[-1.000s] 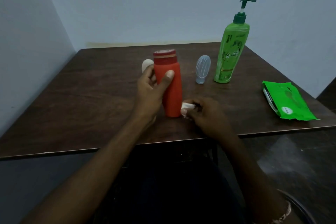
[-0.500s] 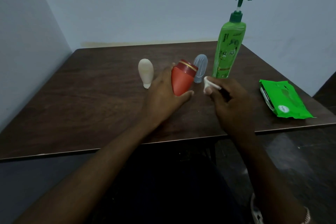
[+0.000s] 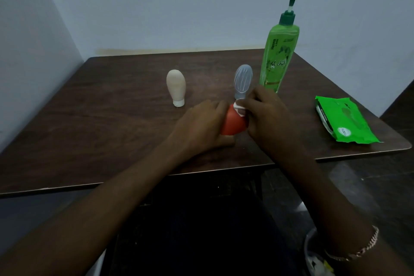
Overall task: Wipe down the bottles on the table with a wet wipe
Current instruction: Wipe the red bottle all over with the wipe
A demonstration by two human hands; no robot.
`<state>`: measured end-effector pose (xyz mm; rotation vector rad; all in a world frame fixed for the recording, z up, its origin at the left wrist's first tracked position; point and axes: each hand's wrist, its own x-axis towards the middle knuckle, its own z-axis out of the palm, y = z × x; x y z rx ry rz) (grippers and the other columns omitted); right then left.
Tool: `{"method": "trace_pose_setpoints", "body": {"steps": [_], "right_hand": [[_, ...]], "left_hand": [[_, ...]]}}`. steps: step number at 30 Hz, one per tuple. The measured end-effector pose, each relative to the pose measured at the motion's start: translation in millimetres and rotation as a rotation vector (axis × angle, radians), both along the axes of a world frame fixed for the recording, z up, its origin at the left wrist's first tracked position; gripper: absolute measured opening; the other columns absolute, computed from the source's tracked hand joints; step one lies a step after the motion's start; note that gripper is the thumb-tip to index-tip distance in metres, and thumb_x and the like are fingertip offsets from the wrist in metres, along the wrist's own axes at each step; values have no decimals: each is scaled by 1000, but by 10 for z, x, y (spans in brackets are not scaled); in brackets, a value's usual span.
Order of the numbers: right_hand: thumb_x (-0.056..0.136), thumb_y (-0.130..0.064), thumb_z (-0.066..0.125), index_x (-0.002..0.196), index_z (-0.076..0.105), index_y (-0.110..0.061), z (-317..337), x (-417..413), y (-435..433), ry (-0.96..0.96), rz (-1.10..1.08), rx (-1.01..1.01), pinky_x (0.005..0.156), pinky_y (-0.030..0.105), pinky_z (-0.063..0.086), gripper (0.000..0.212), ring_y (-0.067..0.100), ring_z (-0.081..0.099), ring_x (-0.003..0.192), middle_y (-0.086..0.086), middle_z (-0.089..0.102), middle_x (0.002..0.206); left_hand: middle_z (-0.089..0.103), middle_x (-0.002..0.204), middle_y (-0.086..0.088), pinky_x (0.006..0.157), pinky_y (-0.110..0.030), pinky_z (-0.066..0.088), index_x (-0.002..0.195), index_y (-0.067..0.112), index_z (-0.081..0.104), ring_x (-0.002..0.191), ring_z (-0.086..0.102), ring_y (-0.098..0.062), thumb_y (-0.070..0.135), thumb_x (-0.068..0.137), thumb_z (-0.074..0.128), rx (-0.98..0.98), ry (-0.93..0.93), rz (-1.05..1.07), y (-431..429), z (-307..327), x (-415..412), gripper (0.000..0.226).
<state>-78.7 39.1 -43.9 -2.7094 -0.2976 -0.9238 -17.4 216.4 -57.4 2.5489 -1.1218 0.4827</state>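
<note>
Head-worn, forward-down, seemingly close above table (image 3: 100, 132)

Working with hands close together.
Gripping red bottle (image 3: 233, 123) in left hand (image 3: 201, 123); pinching white wipe (image 3: 239, 109) with right hand (image 3: 266, 116) just beside.

We saw a matt, wood-grain table (image 3: 112, 130). The green pump bottle (image 3: 277, 60) looked like glossy translucent plastic; just left of it stood a clear ribbed plastic bottle (image 3: 243, 80), and to its right lay a shiny film wipe pack (image 3: 345, 121).
</note>
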Motion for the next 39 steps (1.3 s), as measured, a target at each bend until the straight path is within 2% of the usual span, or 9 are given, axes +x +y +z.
{"method": "trace_pose_setpoints", "body": {"steps": [5, 13, 18, 22, 26, 29, 33, 36, 39], "right_hand": [[72, -8, 70, 94, 71, -10, 36, 75, 45, 39, -106, -161, 68, 34, 33, 22, 31, 54, 85, 10, 59, 94], [78, -22, 45, 105, 69, -11, -197, -159, 97, -27, -94, -3, 78, 31, 24, 38, 27, 50, 90, 9, 58, 98], [81, -18, 63, 84, 65, -10, 94, 26, 134, 56, -211, -69, 66, 35, 26, 8, 31, 52, 88, 8, 54, 95], [82, -21, 61, 81, 61, -12, 68, 12, 191, 36, -238, -102, 65, 37, 27, 10, 31, 51, 87, 7, 53, 95], [83, -33, 40, 84, 60, -12, 1, -108, 221, -4, -211, -76, 67, 35, 23, 28, 28, 47, 85, 8, 51, 95], [84, -30, 49, 75, 58, -13, 73, -61, 162, 23, -184, -25, 65, 36, 29, 21, 28, 44, 85, 8, 50, 93], [87, -28, 63, 71, 68, -4, 357, 81, -44, 369, 23, 278, 64, 33, 40, 29, 21, 54, 70, 15, 62, 76], [76, -28, 66, 84, 71, 8, 497, 148, -157, 604, 155, 641, 69, 44, 45, 37, 22, 52, 73, 30, 67, 88], [81, -8, 65, 74, 74, -1, 465, 210, -222, 763, 259, 888, 80, 41, 46, 13, 21, 56, 79, 13, 69, 79]], "left_hand": [[65, 117, -6, 84, -41, 53, 119, 16, 55, 102, 60, -24, 56, 75, 79, 33, -35, -28, 42, -25, 36, 64], [68, 111, -8, 76, -37, 51, 118, 12, 58, 97, 61, -25, 50, 73, 84, 72, -233, -28, 60, -96, 15, 65], [66, 98, -9, 64, -39, 45, 111, 7, 62, 78, 54, -27, 39, 68, 87, 32, -445, 19, 14, -239, -15, 59], [62, 95, -7, 62, -39, 42, 110, 10, 59, 75, 50, -28, 41, 74, 83, 4, -507, 41, 8, -289, -32, 53], [64, 96, -7, 62, -39, 43, 111, 9, 64, 76, 52, -28, 40, 73, 82, 17, -493, 34, 36, -269, -28, 53], [64, 96, -7, 61, -38, 41, 111, 9, 64, 75, 52, -28, 43, 74, 81, 32, -510, 24, 45, -273, -20, 53], [64, 96, -9, 61, -39, 46, 118, 8, 62, 76, 55, -30, 51, 76, 78, 18, -537, 4, 67, -282, -40, 63], [65, 96, -10, 61, -39, 46, 120, 8, 54, 76, 55, -30, 58, 82, 72, -38, -547, -15, 75, -286, -44, 65], [67, 96, -9, 60, -39, 48, 118, 11, 49, 76, 56, -29, 58, 82, 65, -91, -548, -27, 78, -277, -52, 61]]}}
